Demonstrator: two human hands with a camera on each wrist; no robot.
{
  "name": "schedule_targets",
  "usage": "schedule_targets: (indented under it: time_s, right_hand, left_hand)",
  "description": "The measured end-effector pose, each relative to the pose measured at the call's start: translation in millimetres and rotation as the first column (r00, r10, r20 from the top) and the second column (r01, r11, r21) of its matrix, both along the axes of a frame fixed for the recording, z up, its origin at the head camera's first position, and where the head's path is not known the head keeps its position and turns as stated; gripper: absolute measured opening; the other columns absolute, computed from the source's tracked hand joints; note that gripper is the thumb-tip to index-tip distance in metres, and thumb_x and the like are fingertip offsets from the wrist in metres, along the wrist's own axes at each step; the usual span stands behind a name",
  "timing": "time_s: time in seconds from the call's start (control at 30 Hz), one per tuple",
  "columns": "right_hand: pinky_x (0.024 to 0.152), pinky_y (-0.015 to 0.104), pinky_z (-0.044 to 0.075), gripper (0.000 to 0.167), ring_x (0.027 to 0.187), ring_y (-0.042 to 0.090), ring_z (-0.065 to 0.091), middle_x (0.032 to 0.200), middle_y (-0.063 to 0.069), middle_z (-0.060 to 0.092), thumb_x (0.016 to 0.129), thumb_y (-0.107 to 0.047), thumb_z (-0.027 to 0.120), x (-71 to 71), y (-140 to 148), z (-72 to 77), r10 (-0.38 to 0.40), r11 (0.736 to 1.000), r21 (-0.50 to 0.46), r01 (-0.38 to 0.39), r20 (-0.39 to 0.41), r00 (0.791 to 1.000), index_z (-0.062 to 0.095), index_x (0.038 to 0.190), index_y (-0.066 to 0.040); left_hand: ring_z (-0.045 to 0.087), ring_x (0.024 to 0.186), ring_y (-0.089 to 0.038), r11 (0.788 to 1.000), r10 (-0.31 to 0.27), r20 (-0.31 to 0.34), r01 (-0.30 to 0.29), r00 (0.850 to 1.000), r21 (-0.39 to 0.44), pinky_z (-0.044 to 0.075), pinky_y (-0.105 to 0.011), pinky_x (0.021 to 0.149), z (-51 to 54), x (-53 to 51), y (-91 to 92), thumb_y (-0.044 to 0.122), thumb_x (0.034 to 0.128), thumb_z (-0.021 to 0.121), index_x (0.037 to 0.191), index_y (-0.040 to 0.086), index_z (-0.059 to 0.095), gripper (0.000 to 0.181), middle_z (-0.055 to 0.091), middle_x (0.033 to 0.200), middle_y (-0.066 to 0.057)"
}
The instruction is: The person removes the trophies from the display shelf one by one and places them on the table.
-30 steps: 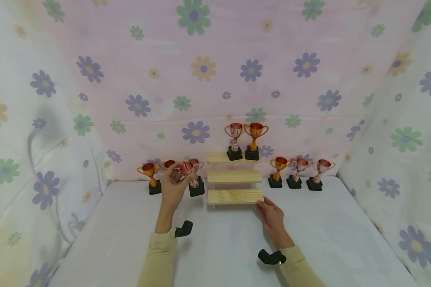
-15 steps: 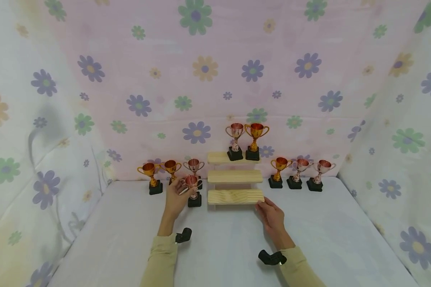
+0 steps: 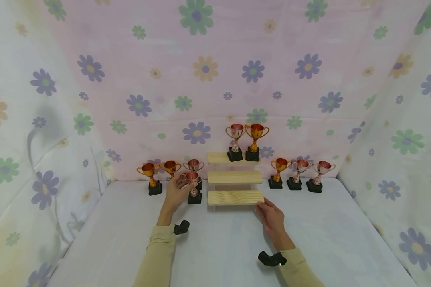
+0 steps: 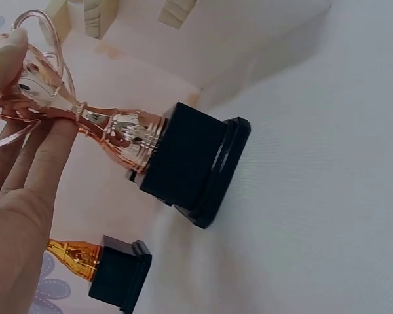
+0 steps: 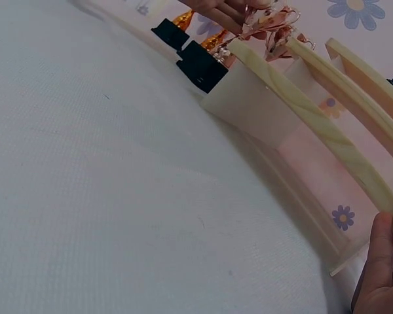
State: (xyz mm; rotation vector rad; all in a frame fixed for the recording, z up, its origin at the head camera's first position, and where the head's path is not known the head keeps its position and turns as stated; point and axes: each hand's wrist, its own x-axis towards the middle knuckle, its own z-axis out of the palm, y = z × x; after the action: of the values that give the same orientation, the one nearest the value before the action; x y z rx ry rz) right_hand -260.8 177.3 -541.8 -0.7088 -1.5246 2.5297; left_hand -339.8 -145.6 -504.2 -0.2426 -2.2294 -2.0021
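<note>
A rose-gold trophy (image 3: 194, 194) with a black base is in my left hand (image 3: 175, 196), left of the tiered wooden stand. In the left wrist view, thumb and fingers hold this trophy (image 4: 128, 134) around its cup; whether its base touches the table I cannot tell. Just behind it stands another rose-gold trophy (image 3: 193, 163), partly covered. My right hand (image 3: 271, 217) pinches the right end of the stand's lowest step (image 3: 235, 197). That grip on the step's edge also shows in the right wrist view, where the hand (image 5: 380, 268) is cut off by the frame.
On the top step (image 3: 217, 158) stand a rose-gold trophy (image 3: 235, 143) and a gold trophy (image 3: 254, 141). Two gold trophies (image 3: 151, 177) are at the left. Right of the stand are a gold trophy (image 3: 279, 171) and two rose-gold ones (image 3: 319, 175). A flowered cloth (image 3: 215, 79) rises behind.
My left hand has brought the rose-gold trophy forward, out in front of the other rose-gold one, then raised it slightly. The right hand stays at the step's end.
</note>
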Motion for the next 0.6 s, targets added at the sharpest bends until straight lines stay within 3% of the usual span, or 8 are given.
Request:
schedule_targets:
  time_s: [0.23, 0.43, 0.6]
  right_hand:
    - [0.089, 0.02, 0.058, 0.053, 0.092, 0.004, 0.068, 0.134, 0.018, 0.056, 0.099, -0.002, 0.061, 1.4, 0.9, 0.2, 0.015, 1.0, -0.003, -0.015, -0.003, 1.0, 0.043, 0.148, 0.008]
    - [0.09, 0.02, 0.057, 0.055, 0.092, 0.003, 0.068, 0.143, 0.021, 0.05, 0.099, -0.001, 0.061, 1.6, 0.6, -0.1, 0.02, 1.0, -0.007, -0.02, 0.004, 1.0, 0.041, 0.149, 0.008]
    - [0.091, 0.02, 0.057, 0.055, 0.092, 0.004, 0.068, 0.142, 0.021, 0.05, 0.098, -0.001, 0.062, 2.5, 0.2, 1.1, 0.022, 1.0, -0.015, -0.022, 0.003, 1.0, 0.041, 0.149, 0.008]
  left_hand:
    - [0.064, 0.107, -0.02, 0.998, 0.006, -0.017, -0.005, 1.0, 0.057, 0.055, -0.016, 0.089, -7.9, 1.5, 1.4, 0.002, 0.0876, 0.078, 0.137, 0.005, 0.058, 0.053, 0.065, 0.121, -0.018]
    - [0.062, 0.114, -0.026, 0.997, 0.025, -0.018, -0.023, 1.0, 0.08, 0.053, -0.019, 0.097, -8.8, 7.7, 4.5, 0.004, 0.0892, 0.078, 0.138, 0.004, 0.056, 0.053, 0.064, 0.123, -0.02]
    - [0.063, 0.112, -0.024, 0.996, 0.031, -0.029, -0.028, 0.999, 0.08, 0.053, -0.015, 0.095, -14.3, 3.4, 4.2, 0.007, 0.0893, 0.079, 0.138, 0.005, 0.057, 0.054, 0.064, 0.125, -0.02]
